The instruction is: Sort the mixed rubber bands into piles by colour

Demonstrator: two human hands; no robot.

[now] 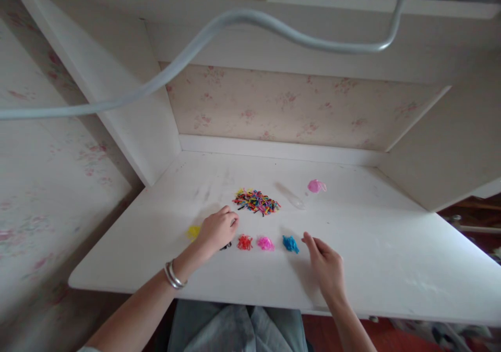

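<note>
My left hand (219, 228) is closed in a pinch above the black bands (226, 246), partly covering them. A dark bit shows at its fingertips, too small to make out. To the right of the blue pile (290, 244), my right hand (326, 263) has thumb and forefinger pressed together; what they hold, if anything, is unclear. Small piles of what look like elastic bands form a row: yellow (193, 232), partly behind my left hand, then black, red (245, 242), pink (265, 243) and blue. Behind the row lies a larger mixed-colour heap (256, 202).
A clear plastic piece (295, 201) lies right of the heap, with a pink item (316, 186) beyond it. The white desk (371, 247) has side panels and a back ledge. A pale cable (250, 15) crosses the view above.
</note>
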